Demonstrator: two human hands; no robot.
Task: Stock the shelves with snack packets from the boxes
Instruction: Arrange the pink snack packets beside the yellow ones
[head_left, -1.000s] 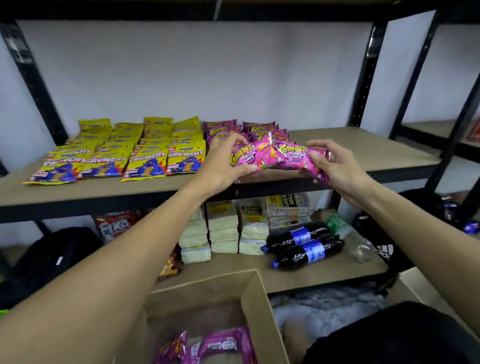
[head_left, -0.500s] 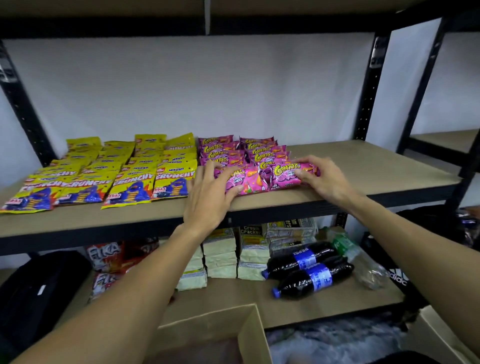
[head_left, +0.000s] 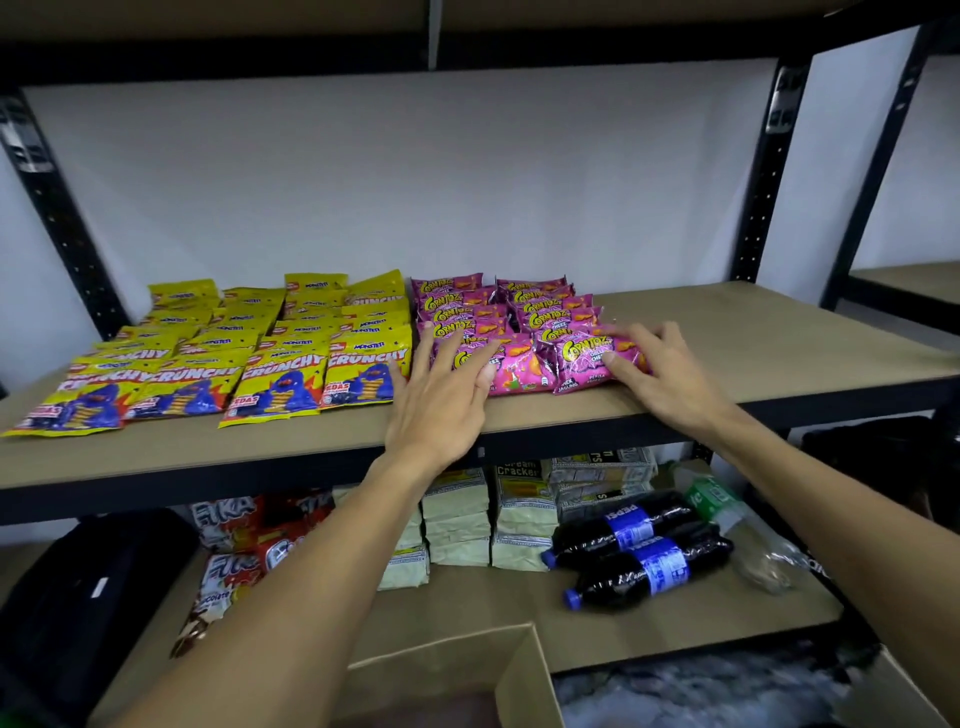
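Two pink snack packets lie side by side at the front of the pink rows (head_left: 467, 306) on the middle shelf (head_left: 753, 353). My left hand (head_left: 441, 384) hovers with straight, spread fingers over the left pink packet (head_left: 514, 369), hiding part of it. My right hand (head_left: 660, 374) rests with relaxed fingers and thumb on the right edge of the right pink packet (head_left: 576, 358). Yellow snack packets (head_left: 280, 384) fill the shelf's left half in overlapping rows. The cardboard box (head_left: 524, 675) shows at the bottom edge, below my arms.
The lower shelf holds stacked cracker packs (head_left: 457, 519), two dark cola bottles (head_left: 639, 561) lying down and red packets (head_left: 234, 525). A black bag (head_left: 78, 597) sits at lower left. A black upright (head_left: 763, 182) bounds the shelf on the right, where the board is bare.
Both hands brought the two pink packets down from the air onto the shelf front. Their grip has loosened and the left fingers have spread. The view has tilted up.
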